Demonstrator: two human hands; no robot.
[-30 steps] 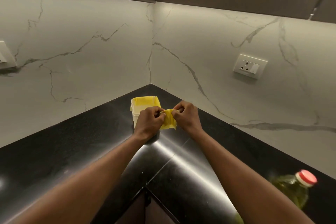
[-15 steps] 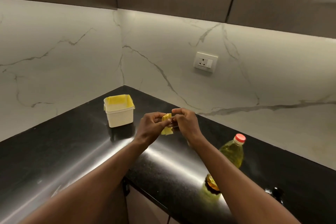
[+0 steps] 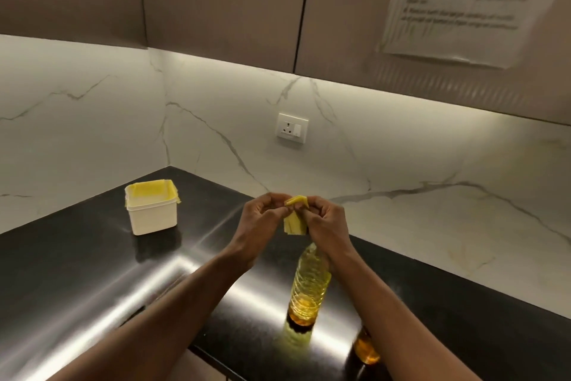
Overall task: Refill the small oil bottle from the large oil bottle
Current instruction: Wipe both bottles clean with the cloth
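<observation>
Cloth [image 3: 296, 222] between both hands [image 3: 258, 223] [image 3: 327, 226]

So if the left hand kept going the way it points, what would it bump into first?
The left hand pinches the folded yellow cloth, so that first; just beyond, likely the right hand, gripping it too.

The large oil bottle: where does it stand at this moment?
In the head view the large oil bottle stands on the black counter, right of centre, just below the right hand, the white tub far to its left.
</observation>
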